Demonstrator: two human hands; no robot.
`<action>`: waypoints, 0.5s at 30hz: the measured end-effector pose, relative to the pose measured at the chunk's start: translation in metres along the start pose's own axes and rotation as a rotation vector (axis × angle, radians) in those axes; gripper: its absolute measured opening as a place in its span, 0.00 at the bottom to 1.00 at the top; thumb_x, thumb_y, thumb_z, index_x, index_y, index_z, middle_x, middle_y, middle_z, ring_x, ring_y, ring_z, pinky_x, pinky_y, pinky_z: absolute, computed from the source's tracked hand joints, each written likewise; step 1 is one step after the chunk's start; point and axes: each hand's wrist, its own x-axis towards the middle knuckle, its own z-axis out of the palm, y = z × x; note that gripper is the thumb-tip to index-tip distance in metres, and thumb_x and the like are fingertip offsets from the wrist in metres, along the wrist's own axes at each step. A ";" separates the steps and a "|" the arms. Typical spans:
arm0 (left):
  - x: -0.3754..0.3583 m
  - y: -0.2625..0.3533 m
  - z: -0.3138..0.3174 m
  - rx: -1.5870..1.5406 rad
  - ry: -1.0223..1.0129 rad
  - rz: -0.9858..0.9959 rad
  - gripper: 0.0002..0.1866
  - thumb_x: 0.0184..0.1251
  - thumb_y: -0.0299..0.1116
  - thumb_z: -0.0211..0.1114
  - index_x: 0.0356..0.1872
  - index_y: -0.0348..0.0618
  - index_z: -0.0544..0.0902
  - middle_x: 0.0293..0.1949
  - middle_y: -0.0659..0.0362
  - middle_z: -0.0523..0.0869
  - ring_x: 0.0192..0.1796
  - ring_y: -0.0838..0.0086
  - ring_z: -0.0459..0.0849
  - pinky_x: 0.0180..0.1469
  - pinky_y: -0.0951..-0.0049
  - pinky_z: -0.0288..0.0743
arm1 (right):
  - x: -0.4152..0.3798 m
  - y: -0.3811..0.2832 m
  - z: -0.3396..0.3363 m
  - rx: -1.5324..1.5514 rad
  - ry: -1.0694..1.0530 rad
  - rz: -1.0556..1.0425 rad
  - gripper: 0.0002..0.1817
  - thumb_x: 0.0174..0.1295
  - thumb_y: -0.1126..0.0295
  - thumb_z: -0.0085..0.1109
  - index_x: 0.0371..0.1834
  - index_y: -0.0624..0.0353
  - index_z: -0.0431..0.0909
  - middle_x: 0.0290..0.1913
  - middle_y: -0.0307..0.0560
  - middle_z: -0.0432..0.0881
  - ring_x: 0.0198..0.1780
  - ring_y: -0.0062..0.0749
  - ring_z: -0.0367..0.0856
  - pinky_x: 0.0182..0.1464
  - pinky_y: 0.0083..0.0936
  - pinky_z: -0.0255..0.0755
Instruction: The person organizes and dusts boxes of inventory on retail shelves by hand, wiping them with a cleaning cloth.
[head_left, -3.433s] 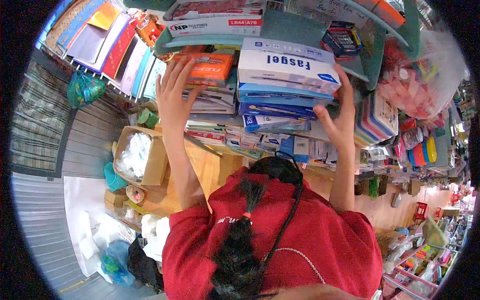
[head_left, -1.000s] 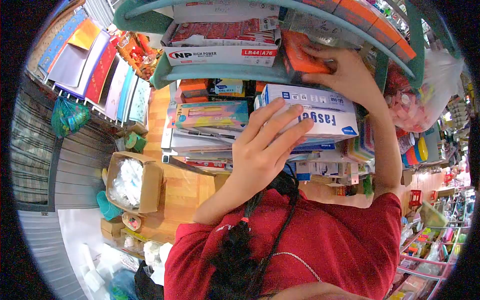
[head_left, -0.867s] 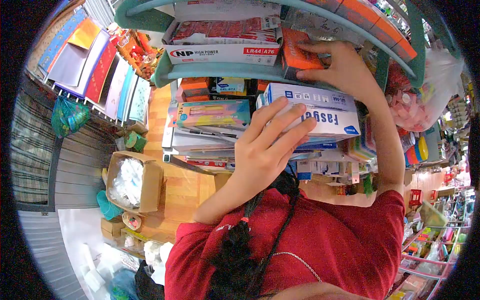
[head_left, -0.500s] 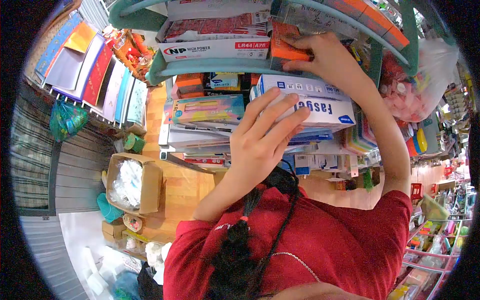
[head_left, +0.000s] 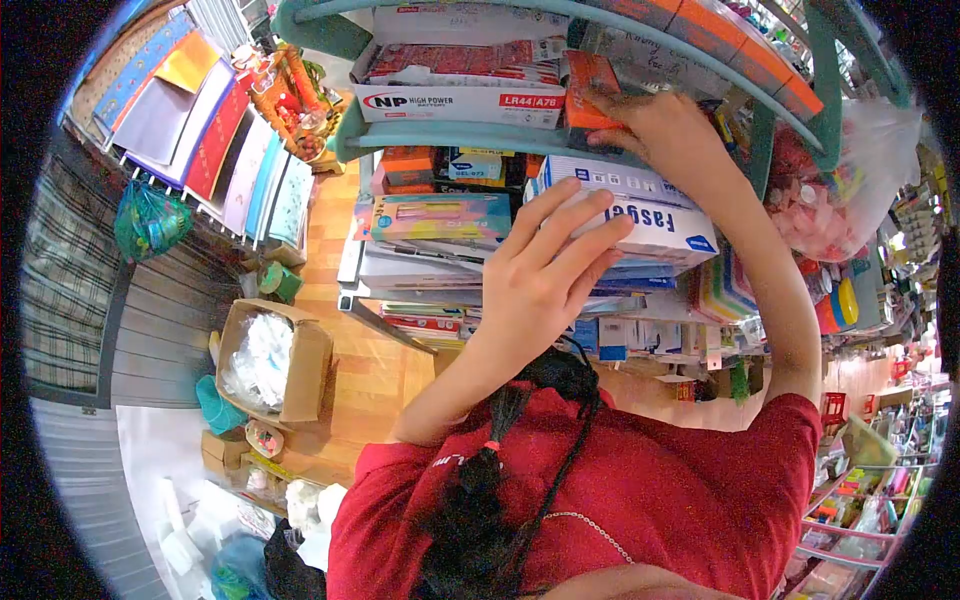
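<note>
My left hand (head_left: 545, 260) is open, its fingers spread over the front of a white and blue box marked "Fasgel" (head_left: 665, 225). On the teal shelf above, my right hand (head_left: 660, 135) pinches the right side of a small orange and black box (head_left: 588, 90). That orange box stands right beside a white NP battery box (head_left: 460, 104) filled with red packs. Left of the Fasgel box lies a colourful pen box (head_left: 440, 215), with a dark pen just under it.
A teal shelf rail (head_left: 440, 137) runs above the lower stack. Clear bags with pink items (head_left: 810, 215) hang at the right. On the floor at the left stands an open cardboard box (head_left: 308, 375) of white plastic. Folders (head_left: 215, 140) fill a rack at upper left.
The view has shifted a little, so the shelves appear further right. Both hands keep nearly the same places: the left on the Fasgel box, the right on the orange box.
</note>
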 end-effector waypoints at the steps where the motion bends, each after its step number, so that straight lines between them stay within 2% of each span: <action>1: 0.000 -0.001 0.000 -0.009 0.000 -0.009 0.18 0.47 0.26 0.71 0.44 0.52 0.84 0.50 0.62 0.82 0.58 0.61 0.76 0.57 0.64 0.71 | 0.001 0.001 0.001 0.005 -0.002 -0.010 0.26 0.57 0.53 0.59 0.59 0.49 0.75 0.34 0.58 0.82 0.37 0.52 0.80 0.46 0.41 0.72; 6: 0.000 0.002 -0.001 0.014 -0.016 0.015 0.18 0.48 0.26 0.71 0.43 0.52 0.84 0.50 0.62 0.82 0.58 0.60 0.75 0.58 0.64 0.70 | 0.002 0.006 0.000 0.048 -0.104 0.060 0.27 0.55 0.52 0.61 0.56 0.52 0.77 0.36 0.58 0.82 0.39 0.53 0.79 0.47 0.42 0.71; 9: -0.001 0.004 0.002 0.014 -0.009 0.005 0.17 0.49 0.26 0.70 0.43 0.51 0.84 0.50 0.61 0.82 0.58 0.60 0.75 0.58 0.63 0.70 | 0.006 0.008 0.012 0.136 0.017 -0.002 0.26 0.54 0.52 0.62 0.53 0.53 0.79 0.36 0.58 0.82 0.39 0.53 0.79 0.48 0.41 0.71; 12: 0.001 0.006 0.003 0.019 -0.011 0.004 0.17 0.49 0.26 0.70 0.43 0.51 0.84 0.50 0.61 0.82 0.58 0.59 0.75 0.58 0.63 0.69 | 0.009 0.004 0.012 0.142 0.048 0.026 0.25 0.53 0.53 0.63 0.52 0.54 0.80 0.37 0.59 0.82 0.40 0.54 0.78 0.49 0.41 0.71; 15: 0.001 0.008 0.001 0.039 -0.024 0.009 0.16 0.49 0.26 0.70 0.43 0.50 0.84 0.50 0.60 0.82 0.58 0.58 0.75 0.59 0.61 0.68 | 0.006 -0.002 -0.008 0.205 -0.073 0.057 0.24 0.57 0.51 0.60 0.52 0.55 0.80 0.40 0.59 0.82 0.44 0.55 0.78 0.51 0.40 0.70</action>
